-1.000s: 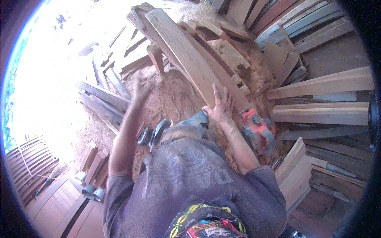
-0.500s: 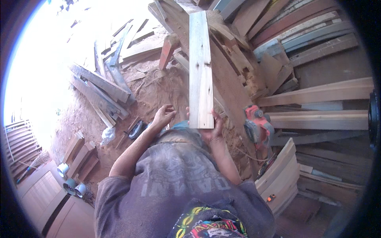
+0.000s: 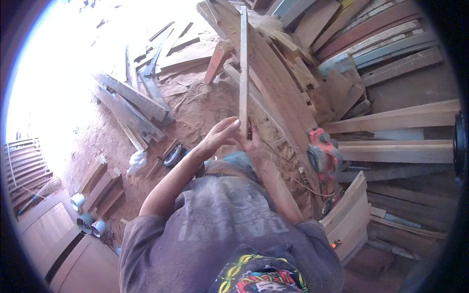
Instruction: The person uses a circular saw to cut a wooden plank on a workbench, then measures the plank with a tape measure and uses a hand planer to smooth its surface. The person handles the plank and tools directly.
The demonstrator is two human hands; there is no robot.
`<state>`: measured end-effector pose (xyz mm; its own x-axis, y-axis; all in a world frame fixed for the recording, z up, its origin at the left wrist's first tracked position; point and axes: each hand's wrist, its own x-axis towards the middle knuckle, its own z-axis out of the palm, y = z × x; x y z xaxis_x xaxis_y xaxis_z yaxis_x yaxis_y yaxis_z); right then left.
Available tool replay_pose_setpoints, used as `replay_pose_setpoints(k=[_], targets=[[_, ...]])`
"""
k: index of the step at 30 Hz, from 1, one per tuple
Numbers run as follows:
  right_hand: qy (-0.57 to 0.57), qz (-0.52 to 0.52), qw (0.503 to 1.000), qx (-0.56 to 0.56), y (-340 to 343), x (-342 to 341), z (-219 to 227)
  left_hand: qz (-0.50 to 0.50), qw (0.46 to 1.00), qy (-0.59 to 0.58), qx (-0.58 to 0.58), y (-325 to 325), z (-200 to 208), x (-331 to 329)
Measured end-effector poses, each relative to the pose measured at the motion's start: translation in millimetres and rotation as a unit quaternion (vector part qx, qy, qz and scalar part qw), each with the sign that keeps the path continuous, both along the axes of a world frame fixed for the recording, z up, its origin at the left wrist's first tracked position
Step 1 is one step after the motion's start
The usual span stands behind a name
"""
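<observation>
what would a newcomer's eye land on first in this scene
Probably the long, straight wooden board at upper centre, seen edge-on, its near end held in the person's right hand, with the left hand close against it. Next, the bright red-and-grey power tool stands out right of the hands, while pale, round, open-ended cylinders catch the eye at lower left.

One long, straight wooden board (image 3: 244, 71) is held out ahead, off the ground. It is tipped up on its side, so mostly its thin, light grey-brown edge is shown. Its near end is gripped by the right hand (image 3: 254, 142), with the left hand (image 3: 223, 134) placed close against it. Its far end is pointed away.
</observation>
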<state>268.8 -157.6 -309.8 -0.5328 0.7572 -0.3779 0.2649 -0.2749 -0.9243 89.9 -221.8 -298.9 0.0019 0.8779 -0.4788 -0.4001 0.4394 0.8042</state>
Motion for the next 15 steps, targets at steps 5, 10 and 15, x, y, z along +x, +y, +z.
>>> replay_pose_setpoints(k=[5,10,15], targets=[[-0.098,-0.002,0.993,0.067,-5,19,-29,0.076,0.99,0.036,-0.111,10,-38,-5],[-0.132,0.091,0.979,0.122,-2,25,4,0.154,0.973,-0.051,-0.164,20,-55,8],[-0.054,0.082,0.962,0.256,5,19,78,0.19,0.94,-0.277,-0.059,37,-86,43]])
